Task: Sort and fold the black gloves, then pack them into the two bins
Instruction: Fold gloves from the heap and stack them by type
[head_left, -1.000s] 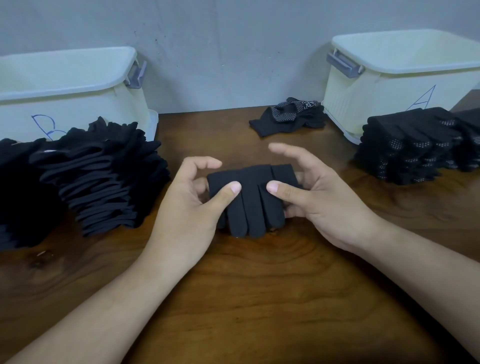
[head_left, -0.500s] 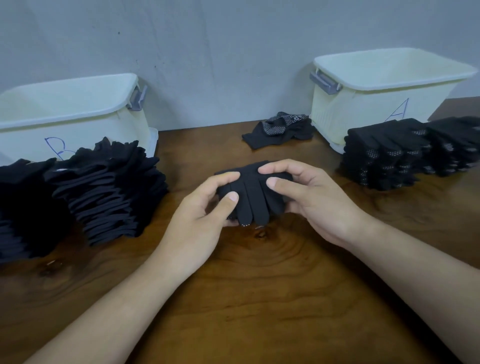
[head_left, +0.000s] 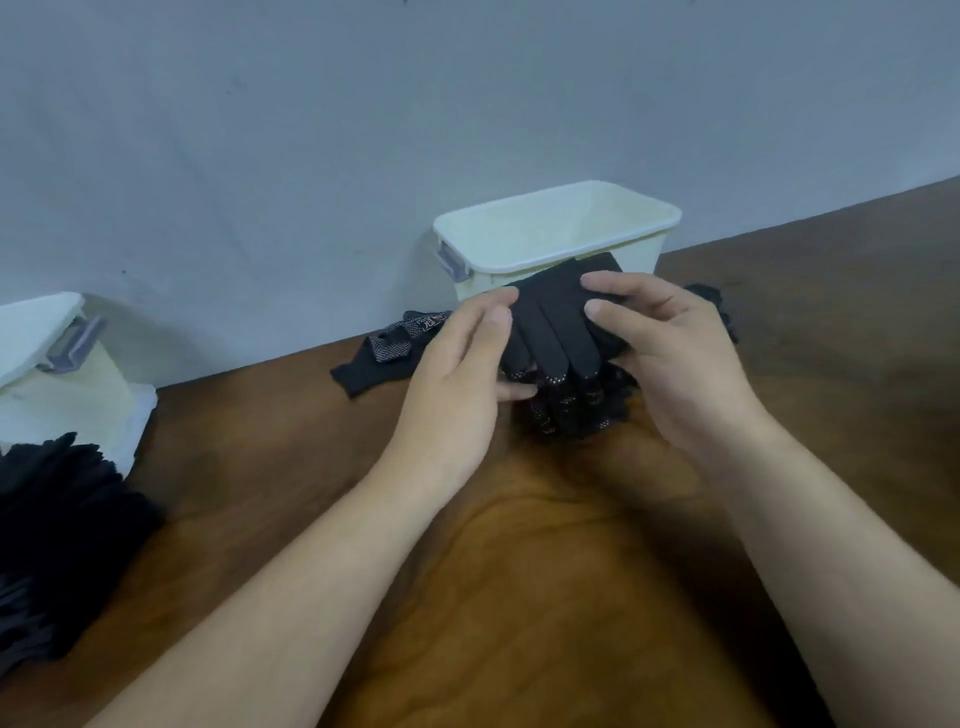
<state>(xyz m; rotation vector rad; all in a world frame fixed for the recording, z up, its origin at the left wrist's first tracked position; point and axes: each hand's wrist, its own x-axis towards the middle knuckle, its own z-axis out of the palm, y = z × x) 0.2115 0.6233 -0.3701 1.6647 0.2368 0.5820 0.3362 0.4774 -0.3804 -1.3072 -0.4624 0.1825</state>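
- Folded gloves (head_left: 558, 327) sit between my two hands, held up over a glove stack (head_left: 571, 410).
- My left hand (head_left: 457, 379) and right hand (head_left: 670, 353) both pinch them.

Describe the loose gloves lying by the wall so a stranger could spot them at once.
Find the fully visible cream bin against the grey wall. Left of its base, on the wooden table, lies a crumpled black heap of gloves, partly behind the left hand. Unlike the neat stack at the far left, it is unfolded and shows pale grip dots.
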